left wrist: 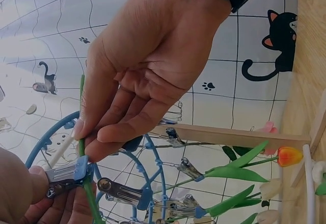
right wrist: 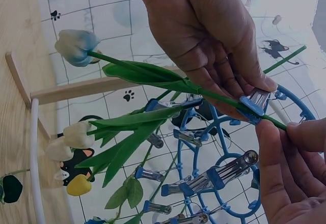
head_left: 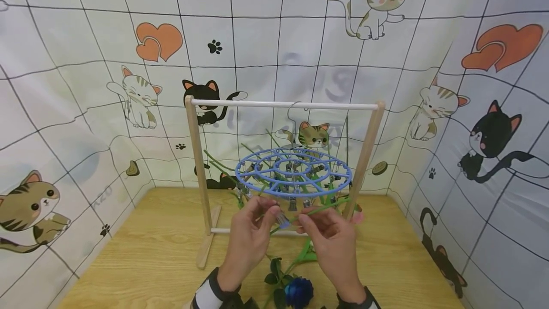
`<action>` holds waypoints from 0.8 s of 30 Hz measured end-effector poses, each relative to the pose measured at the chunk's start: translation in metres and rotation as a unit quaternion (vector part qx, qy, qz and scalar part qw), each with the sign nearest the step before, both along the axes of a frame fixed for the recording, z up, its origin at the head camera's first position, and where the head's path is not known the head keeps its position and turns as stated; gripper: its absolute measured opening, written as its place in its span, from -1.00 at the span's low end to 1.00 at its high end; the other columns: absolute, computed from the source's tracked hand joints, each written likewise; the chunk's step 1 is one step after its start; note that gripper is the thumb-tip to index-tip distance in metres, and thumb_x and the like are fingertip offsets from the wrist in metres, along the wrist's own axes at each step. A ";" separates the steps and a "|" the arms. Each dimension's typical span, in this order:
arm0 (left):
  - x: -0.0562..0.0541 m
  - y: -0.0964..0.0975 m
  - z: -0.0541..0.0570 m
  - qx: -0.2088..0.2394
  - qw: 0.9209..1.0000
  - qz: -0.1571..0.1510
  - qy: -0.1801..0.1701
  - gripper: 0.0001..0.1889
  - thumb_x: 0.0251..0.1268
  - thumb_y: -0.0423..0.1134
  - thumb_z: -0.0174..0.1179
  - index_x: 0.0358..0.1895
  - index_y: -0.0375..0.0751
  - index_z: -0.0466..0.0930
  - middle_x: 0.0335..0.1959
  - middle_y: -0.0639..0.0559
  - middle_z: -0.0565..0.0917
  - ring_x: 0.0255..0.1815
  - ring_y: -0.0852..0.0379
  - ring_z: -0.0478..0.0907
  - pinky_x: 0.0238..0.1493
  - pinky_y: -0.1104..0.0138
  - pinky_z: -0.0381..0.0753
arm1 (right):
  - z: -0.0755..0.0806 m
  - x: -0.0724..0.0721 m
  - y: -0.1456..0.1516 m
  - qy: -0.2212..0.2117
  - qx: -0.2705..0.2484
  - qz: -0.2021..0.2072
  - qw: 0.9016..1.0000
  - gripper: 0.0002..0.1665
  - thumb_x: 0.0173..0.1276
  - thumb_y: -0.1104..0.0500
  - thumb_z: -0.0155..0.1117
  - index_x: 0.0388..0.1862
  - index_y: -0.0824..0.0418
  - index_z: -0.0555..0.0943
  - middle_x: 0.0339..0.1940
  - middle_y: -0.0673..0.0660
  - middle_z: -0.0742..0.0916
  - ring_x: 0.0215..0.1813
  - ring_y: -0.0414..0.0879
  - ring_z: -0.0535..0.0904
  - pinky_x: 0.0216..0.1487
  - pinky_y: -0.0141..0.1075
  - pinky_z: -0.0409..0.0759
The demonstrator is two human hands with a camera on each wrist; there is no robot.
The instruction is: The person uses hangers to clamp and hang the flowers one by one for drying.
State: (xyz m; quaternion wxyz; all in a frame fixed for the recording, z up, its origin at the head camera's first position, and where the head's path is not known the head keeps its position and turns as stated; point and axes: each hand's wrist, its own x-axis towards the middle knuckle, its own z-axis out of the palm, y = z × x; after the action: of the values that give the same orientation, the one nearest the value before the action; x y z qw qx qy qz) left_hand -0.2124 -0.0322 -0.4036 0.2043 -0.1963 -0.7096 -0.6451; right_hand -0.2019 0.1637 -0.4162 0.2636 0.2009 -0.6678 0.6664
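Observation:
My left hand [head_left: 252, 235] pinches the metal end of a clear clip with blue tips [head_left: 281, 220] under the front rim of a round blue hanging rack [head_left: 293, 195]. The clip's blue tips sit around a green stem [right wrist: 224, 99]; whether they are clamped tight I cannot tell. That stem belongs to a white and pale blue tulip [right wrist: 76, 48], seen in the right wrist view and hidden in the head view. Between thumb and finger, my right hand [head_left: 332, 237] holds the stem beside the clip. Several other clips on the rack hold flowers by their stems.
A wooden stand with a white top bar [head_left: 257, 104] carries the rack by its hook. On the table [head_left: 163, 232], a blue rose [head_left: 299, 292] with leaves lies in front of the stand. Patterned cloth surrounds the table at the back and sides.

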 end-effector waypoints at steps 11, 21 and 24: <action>0.001 0.000 -0.001 0.005 1.000 -0.013 -0.025 -0.88 0.79 -0.34 0.31 0.11 -0.35 0.73 0.00 -0.25 0.87 0.06 0.03 0.91 0.12 0.31 0.94 | -0.001 0.002 -0.001 -0.047 -0.002 -0.010 0.999 -0.86 0.61 0.46 0.50 0.06 0.37 0.82 -0.16 0.16 0.97 -0.20 -0.13 0.95 -0.09 -0.25 0.95; 0.002 -0.003 -0.007 -0.010 0.998 -0.017 -0.056 -0.76 0.79 -0.26 0.37 0.29 -0.30 0.73 0.13 -0.18 0.86 0.15 -0.02 0.89 0.22 0.40 0.87 | -0.004 0.007 0.003 -0.051 0.048 0.005 0.998 -0.78 0.66 0.41 0.47 0.20 0.33 0.81 -0.08 0.29 0.96 -0.05 -0.16 0.96 0.02 -0.26 0.96; 0.001 -0.004 -0.008 -0.024 0.999 -0.006 -0.044 -0.73 0.72 -0.24 0.45 0.29 -0.21 0.75 0.13 -0.11 0.87 0.11 0.07 0.88 0.18 0.38 0.88 | -0.006 0.008 0.004 -0.053 0.059 0.006 0.997 -0.76 0.66 0.40 0.48 0.21 0.30 0.82 -0.07 0.27 0.97 -0.03 -0.19 0.95 0.04 -0.26 0.95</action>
State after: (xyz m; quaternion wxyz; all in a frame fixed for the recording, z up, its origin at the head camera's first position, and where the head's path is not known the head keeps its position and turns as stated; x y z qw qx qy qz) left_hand -0.2116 -0.0358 -0.4114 0.1643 -0.1772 -0.7318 -0.6373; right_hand -0.1943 0.1674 -0.4222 0.2112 0.1847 -0.7179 0.6371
